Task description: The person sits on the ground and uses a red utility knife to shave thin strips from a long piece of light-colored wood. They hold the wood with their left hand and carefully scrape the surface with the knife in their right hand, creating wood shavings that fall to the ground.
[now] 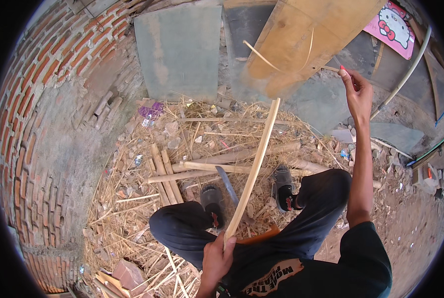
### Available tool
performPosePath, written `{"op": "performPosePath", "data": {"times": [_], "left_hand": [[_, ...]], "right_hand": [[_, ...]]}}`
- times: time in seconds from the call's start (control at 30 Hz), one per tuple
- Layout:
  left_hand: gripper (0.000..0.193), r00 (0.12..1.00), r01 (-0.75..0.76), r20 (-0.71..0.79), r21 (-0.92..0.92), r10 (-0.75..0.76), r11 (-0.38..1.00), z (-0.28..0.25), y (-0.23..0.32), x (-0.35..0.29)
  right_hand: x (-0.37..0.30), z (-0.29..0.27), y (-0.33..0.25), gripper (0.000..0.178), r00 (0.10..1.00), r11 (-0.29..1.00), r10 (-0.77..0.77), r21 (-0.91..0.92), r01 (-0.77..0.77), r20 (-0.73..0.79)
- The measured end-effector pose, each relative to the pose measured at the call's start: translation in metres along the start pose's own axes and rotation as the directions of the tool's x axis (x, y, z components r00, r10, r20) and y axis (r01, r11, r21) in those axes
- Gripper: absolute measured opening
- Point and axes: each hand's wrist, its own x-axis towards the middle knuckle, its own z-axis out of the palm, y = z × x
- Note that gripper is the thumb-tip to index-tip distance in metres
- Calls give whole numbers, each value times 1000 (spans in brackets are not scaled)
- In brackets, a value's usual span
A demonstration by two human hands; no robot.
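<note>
My left hand [217, 259] is closed round the lower end of a long, pale split bamboo strip [254, 171], which slants up and away over my lap. Raised at the far right, my right hand [358, 97] is in a pinch, with a small red bit at its fingertips; what it holds is too small to make out. A thin, curled bamboo shaving [261, 55] shows in front of the tan board. Between my shoes, a long knife blade [227, 185] lies below the bamboo strip, partly hidden by it.
Bamboo poles and split lengths [170, 174] lie on straw and rubble ahead of my feet. A brick wall [48, 74] rises at the left. Grey panels [180, 54] and a tan board [306, 35] lean at the back. Cut pieces [115, 283] lie at the lower left.
</note>
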Motion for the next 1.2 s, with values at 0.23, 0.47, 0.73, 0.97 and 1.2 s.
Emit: {"op": "performPosePath", "data": {"times": [0.23,0.47,0.73,0.97,1.2], "left_hand": [[51,1000,-10,0,-167,10,986,10,-7,42],[50,990,-137,15,-164,142,977,10,18,73],[38,991,-134,15,-12,134,991,10,45,75],[42,988,-146,-49,50,148,988,14,43,73],[44,989,-127,-60,78,132,989,17,40,68]], "right_hand": [[-129,16,-61,25,934,970,-179,214,115,310],[-230,33,-100,24,805,878,-389,445,176,449],[-251,41,-100,28,789,884,-391,432,180,473],[-241,37,-101,29,765,885,-424,402,236,484],[-226,33,-96,26,817,912,-380,323,253,433]]}}
